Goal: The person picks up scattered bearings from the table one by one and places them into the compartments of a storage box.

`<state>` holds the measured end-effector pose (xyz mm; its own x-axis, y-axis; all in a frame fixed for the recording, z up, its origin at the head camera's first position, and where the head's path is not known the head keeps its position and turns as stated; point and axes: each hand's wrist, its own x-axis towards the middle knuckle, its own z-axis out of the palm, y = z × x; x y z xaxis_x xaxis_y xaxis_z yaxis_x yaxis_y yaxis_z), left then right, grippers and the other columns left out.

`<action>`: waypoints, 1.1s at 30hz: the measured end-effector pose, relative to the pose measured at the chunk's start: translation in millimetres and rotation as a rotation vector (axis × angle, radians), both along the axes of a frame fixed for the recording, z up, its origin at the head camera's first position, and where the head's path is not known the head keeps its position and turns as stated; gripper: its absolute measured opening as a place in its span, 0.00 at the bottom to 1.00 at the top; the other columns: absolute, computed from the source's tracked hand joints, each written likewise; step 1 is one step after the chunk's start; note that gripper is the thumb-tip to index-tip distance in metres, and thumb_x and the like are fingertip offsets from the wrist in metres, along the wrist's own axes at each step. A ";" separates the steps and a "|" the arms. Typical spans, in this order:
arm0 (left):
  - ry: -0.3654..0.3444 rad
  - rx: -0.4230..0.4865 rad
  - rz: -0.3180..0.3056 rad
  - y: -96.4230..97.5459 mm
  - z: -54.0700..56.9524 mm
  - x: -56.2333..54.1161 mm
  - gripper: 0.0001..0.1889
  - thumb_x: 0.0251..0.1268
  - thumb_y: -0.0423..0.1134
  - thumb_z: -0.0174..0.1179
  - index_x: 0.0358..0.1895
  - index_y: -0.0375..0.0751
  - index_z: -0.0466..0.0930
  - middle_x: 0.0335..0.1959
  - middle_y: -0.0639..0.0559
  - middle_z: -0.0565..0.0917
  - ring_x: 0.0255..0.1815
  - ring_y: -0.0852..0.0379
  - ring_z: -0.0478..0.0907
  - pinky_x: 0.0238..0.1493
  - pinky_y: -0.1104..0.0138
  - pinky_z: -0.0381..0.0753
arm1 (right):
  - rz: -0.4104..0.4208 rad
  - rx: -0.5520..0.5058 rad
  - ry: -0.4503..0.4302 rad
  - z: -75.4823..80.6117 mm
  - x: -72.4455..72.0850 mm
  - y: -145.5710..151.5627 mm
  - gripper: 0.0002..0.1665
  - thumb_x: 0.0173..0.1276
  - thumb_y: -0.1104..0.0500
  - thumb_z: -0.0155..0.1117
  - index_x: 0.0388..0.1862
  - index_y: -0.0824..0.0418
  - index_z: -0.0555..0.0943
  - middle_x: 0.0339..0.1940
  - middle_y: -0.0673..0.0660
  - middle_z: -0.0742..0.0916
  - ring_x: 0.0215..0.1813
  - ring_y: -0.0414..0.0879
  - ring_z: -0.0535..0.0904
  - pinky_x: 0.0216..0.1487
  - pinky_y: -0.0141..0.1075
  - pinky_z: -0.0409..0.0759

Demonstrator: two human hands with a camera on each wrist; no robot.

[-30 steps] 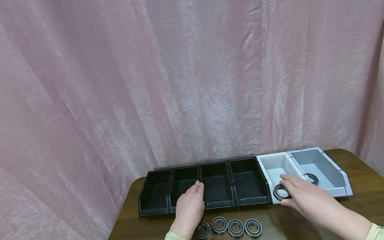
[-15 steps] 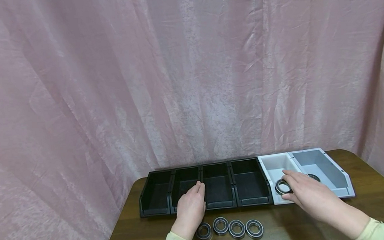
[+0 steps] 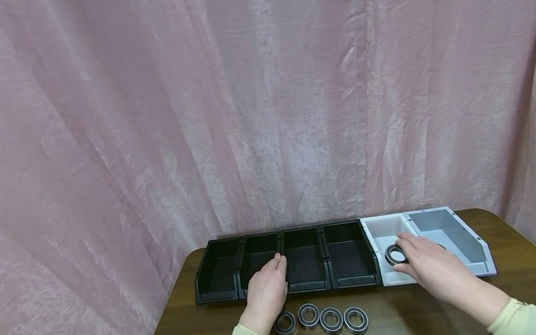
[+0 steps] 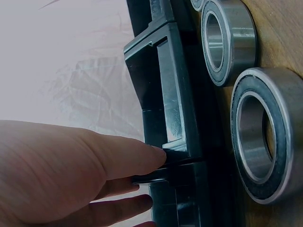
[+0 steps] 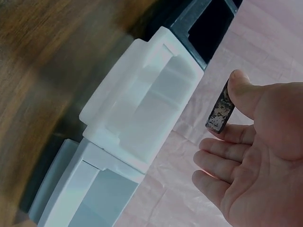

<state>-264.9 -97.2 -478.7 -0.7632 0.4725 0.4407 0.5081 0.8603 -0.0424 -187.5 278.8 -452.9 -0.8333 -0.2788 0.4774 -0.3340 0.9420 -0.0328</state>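
My right hand (image 3: 436, 270) pinches a ball bearing (image 3: 389, 257) between thumb and fingertips, over the white bin (image 3: 384, 227). In the right wrist view the bearing (image 5: 220, 113) shows edge-on, its rim patchy, with the other fingers loosely extended. My left hand (image 3: 265, 292) lies over the second and third black bins, its fingers straight. The left wrist view has its thumb (image 4: 137, 156) at the rim of a black bin (image 4: 173, 90), beside the divider. Several bearings lie flat in a row on the table before the bins, among them the rightmost bearing (image 3: 348, 321).
Several black bins (image 3: 350, 281) join the white bin and a grey bin (image 3: 478, 268) in one row on the wooden table (image 3: 176, 324). The right hand hides nearly all of another bearing in the grey bin. A pink curtain (image 3: 264, 110) hangs behind.
My right hand has moved slightly away from me with the bearing, farther over the white bin, and now covers more of the grey bin's bearing. The left hand stays in place.
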 end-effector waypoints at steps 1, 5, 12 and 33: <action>0.000 0.000 0.001 0.1 0.0 0.3 0.31 0.58 0.35 0.85 0.66 0.33 0.87 0.66 0.40 0.88 0.61 0.46 0.89 0.52 0.56 0.92 | -0.002 -0.001 -0.002 0.1 -0.7 0.3 0.33 0.68 0.50 0.82 0.59 0.73 0.83 0.63 0.74 0.86 0.63 0.70 0.85 0.64 0.63 0.83; 0.007 0.002 0.002 0.2 -1.2 -0.5 0.31 0.58 0.35 0.85 0.66 0.33 0.87 0.66 0.40 0.88 0.61 0.46 0.89 0.52 0.56 0.92 | -0.015 -0.010 -0.020 0.4 -3.7 1.4 0.34 0.68 0.50 0.82 0.60 0.75 0.82 0.63 0.75 0.86 0.64 0.72 0.85 0.65 0.64 0.83; -0.002 0.004 0.009 0.4 -1.6 -1.3 0.32 0.58 0.35 0.86 0.66 0.34 0.87 0.66 0.40 0.88 0.61 0.46 0.89 0.52 0.56 0.92 | -0.008 -0.019 -0.006 -1.4 -10.7 5.0 0.34 0.68 0.51 0.83 0.59 0.76 0.81 0.60 0.75 0.86 0.62 0.71 0.85 0.63 0.63 0.84; -0.003 0.006 0.014 0.4 -1.7 -0.7 0.32 0.57 0.36 0.86 0.66 0.34 0.87 0.66 0.40 0.87 0.61 0.46 0.89 0.52 0.55 0.92 | -0.052 -0.038 -0.028 -7.2 -27.2 12.5 0.33 0.70 0.52 0.81 0.57 0.78 0.81 0.59 0.78 0.85 0.62 0.75 0.84 0.63 0.66 0.83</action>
